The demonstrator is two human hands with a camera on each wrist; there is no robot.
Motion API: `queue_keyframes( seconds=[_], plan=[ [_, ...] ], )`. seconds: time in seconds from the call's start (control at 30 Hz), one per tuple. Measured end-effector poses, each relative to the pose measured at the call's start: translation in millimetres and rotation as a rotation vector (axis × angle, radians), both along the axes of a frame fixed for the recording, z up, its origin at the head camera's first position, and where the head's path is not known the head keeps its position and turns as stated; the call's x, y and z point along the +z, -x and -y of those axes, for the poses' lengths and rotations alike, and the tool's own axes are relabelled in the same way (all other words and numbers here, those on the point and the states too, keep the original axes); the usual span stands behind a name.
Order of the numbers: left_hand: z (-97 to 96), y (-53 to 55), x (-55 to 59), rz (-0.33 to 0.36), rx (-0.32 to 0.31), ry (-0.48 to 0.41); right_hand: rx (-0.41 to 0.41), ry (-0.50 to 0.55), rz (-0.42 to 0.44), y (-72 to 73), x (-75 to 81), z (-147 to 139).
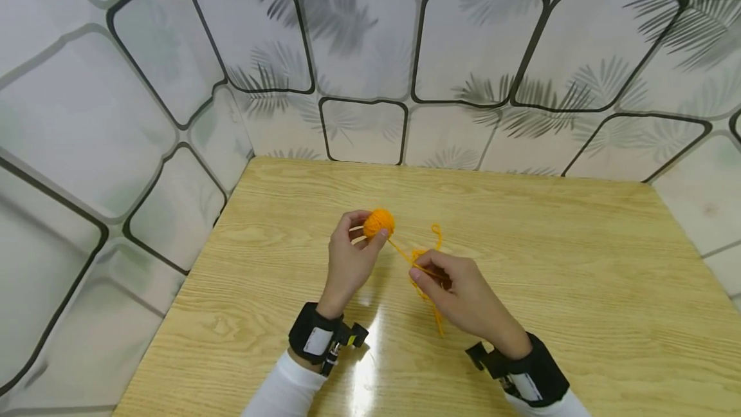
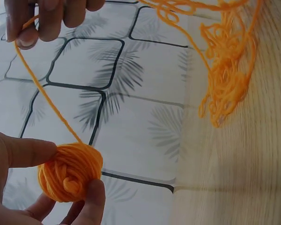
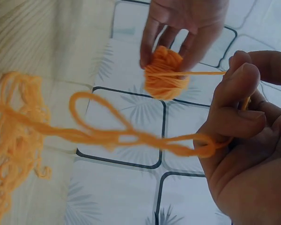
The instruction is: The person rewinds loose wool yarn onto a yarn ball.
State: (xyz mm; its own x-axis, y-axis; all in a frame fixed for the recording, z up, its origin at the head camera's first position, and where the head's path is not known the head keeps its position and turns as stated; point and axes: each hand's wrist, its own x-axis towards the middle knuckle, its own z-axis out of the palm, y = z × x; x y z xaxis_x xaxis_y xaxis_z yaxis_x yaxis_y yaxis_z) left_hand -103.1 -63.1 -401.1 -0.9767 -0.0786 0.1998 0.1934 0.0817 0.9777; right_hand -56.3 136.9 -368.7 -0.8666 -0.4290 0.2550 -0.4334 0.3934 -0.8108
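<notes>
My left hand [image 1: 352,262] grips a small ball of orange yarn [image 1: 379,222] between thumb and fingers, above the table. From the ball a taut yarn strand [image 2: 48,97] runs across to my right hand [image 1: 460,288], which pinches it between thumb and forefinger. More yarn passes through the right hand's curled fingers and trails out as a twisted, looped length [image 3: 112,136] in the right wrist view. Below, a tangled heap of loose orange yarn [image 2: 227,75] lies on the table, partly hidden by the right hand in the head view.
The wood-grain table [image 1: 550,230] meets a panelled wall [image 1: 365,44] with leaf patterns at the back and left. Each wrist wears a black band [image 1: 315,333] with a small camera, over white sleeves. A bright light reflection lies on the table between the forearms.
</notes>
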Motion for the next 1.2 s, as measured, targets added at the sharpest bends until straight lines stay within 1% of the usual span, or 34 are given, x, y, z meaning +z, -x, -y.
queue_keyframes(
  seconds=[0.1,0.2,0.33,0.43,0.53,0.67,0.83,0.93,1.07,1.2],
  plan=[
    [-0.7,-1.6,-0.7,-0.003,-0.037,0.053,-0.004,0.044,-0.017,-0.2,5.1,-3.2],
    [-1.3,-4.0,-0.8,0.006,-0.085,0.108,-0.022,0.066,-0.033,1.2,8.6,-6.5],
    [-2.2,-7.0,-0.4,0.021,-0.18,0.175,-0.045,0.093,-0.053,5.0,13.8,-10.4],
    [-2.5,-8.5,-0.4,0.027,-0.24,0.208,-0.059,0.107,-0.062,8.6,18.3,-12.5],
    [-2.5,-9.6,-0.2,0.021,-0.273,0.229,-0.072,0.118,-0.047,11.9,22.7,-14.5],
    [-2.2,-10.1,-0.4,0.008,-0.283,0.24,-0.073,0.139,-0.03,15.0,27.0,-16.7],
    [-1.9,-10.6,-1.3,0.007,-0.272,0.253,-0.054,0.167,-0.009,16.5,32.0,-19.3],
    [-1.7,-10.8,-1.9,-0.011,-0.257,0.282,-0.048,0.186,0.01,17.3,34.7,-20.8],
    [-1.3,-11.1,-2.7,-0.043,-0.238,0.334,-0.06,0.201,0.024,18.2,36.9,-21.9],
    [-1.0,-11.9,-3.0,-0.041,-0.246,0.349,-0.078,0.238,0.023,19.5,39.6,-22.6]
  ],
)
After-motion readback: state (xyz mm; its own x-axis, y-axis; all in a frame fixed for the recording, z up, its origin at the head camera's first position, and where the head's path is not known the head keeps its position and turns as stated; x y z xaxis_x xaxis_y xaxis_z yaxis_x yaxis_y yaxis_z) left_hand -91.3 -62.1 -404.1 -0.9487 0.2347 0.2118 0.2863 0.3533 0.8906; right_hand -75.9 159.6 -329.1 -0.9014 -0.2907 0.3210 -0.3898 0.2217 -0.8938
